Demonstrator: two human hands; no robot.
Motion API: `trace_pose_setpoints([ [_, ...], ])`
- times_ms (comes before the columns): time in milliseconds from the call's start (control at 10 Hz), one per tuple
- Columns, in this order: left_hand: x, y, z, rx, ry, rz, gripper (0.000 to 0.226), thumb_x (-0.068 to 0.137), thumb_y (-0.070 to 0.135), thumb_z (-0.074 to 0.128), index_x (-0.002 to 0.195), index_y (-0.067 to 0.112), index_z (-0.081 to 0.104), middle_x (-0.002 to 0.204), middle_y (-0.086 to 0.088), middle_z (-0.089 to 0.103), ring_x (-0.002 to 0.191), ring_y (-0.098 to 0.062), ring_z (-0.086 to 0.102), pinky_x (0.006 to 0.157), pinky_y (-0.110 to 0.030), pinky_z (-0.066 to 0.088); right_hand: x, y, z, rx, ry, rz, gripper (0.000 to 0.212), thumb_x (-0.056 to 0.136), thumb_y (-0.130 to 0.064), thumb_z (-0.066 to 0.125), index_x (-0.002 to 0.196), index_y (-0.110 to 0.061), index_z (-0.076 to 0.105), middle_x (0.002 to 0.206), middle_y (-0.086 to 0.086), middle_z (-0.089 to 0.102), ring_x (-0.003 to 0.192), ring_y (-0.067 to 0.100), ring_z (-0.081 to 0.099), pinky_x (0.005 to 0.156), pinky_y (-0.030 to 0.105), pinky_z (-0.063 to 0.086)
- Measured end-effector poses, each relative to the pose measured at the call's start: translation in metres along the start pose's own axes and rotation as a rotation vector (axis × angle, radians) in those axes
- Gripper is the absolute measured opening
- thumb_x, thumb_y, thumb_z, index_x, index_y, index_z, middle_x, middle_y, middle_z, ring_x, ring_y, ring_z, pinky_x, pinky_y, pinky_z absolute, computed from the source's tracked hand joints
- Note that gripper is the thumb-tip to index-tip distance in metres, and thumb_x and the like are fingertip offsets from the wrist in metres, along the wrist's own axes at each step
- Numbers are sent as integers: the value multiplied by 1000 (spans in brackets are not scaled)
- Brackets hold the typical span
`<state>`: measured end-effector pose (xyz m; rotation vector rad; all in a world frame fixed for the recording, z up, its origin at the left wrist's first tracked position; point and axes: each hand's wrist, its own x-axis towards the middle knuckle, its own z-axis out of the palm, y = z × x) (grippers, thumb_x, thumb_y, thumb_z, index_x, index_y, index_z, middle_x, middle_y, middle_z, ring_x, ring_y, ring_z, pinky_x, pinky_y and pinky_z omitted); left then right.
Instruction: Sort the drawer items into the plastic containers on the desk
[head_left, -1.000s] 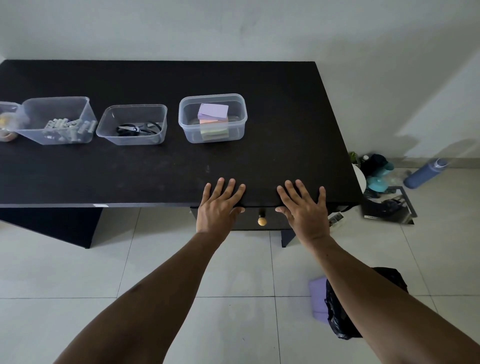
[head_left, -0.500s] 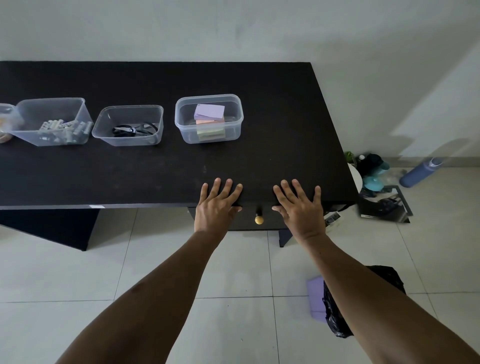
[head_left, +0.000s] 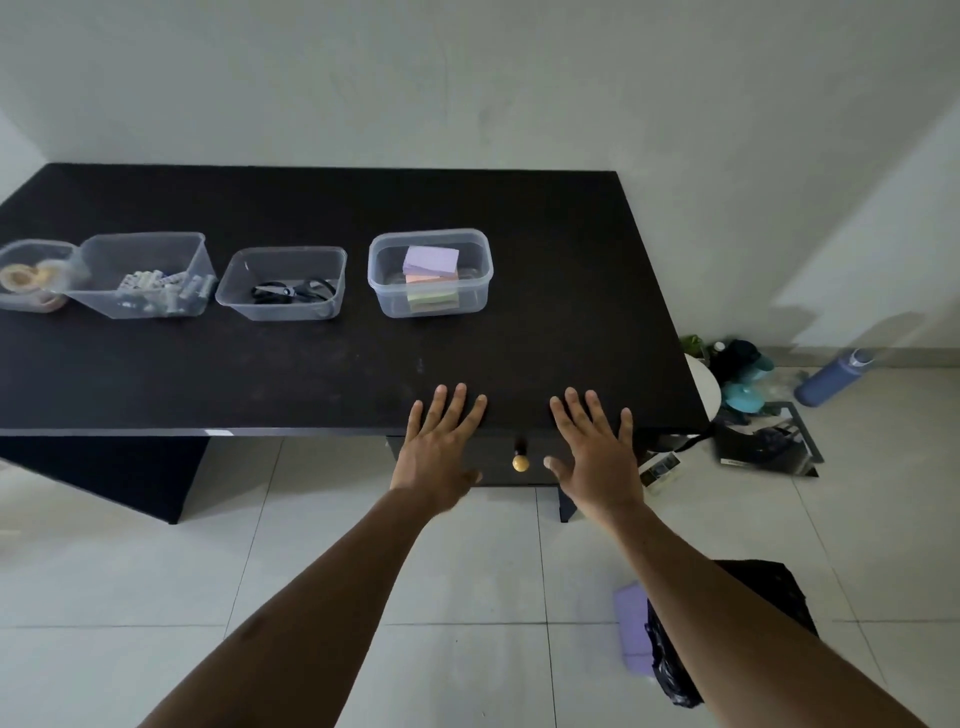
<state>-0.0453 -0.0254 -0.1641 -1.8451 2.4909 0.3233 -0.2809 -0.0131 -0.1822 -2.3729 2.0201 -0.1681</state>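
Both hands are held out flat over the front edge of the dark surface (head_left: 545, 234), close to its front right corner. The left hand (head_left: 439, 452) has its fingers (head_left: 459, 401) straight and spread, holding nothing; the right hand (head_left: 597, 460) is the same, fingers (head_left: 572, 408) fanned out and thumb off to the side. The fingertips lie over the surface, but whether they press on it I cannot tell.

Between the two hands, just under the front edge, sits the drawer (head_left: 496, 465) with its round brass knob (head_left: 520, 462); neither hand touches the knob.

Four clear plastic tubs stand in a row across the middle of the surface. Nearest the hands, the sticky-note container (head_left: 428, 234) holds a stack of sticky notes (head_left: 431, 280), purple on top. Towards the left edge come the scissors container (head_left: 283, 251) with black scissors (head_left: 291, 292), the battery container (head_left: 143, 240) with batteries (head_left: 166, 291), and, touching it at the left edge, the tape container (head_left: 31, 244) with tape rolls (head_left: 21, 275).

On the floor by the right end lie a blue bottle (head_left: 831, 376) and a black bag (head_left: 769, 587).
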Motion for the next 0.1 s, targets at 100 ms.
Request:
trace_pose_setpoints([
  [100, -44, 6, 3, -204, 25, -3, 92, 93, 48, 60, 157, 37, -5, 163, 5, -18, 152, -23, -19, 125, -48, -3, -34, -5, 5, 149, 17, -13, 80, 91, -47, 59, 157, -24, 20, 165, 3, 18, 153, 26, 14, 120, 60, 16],
])
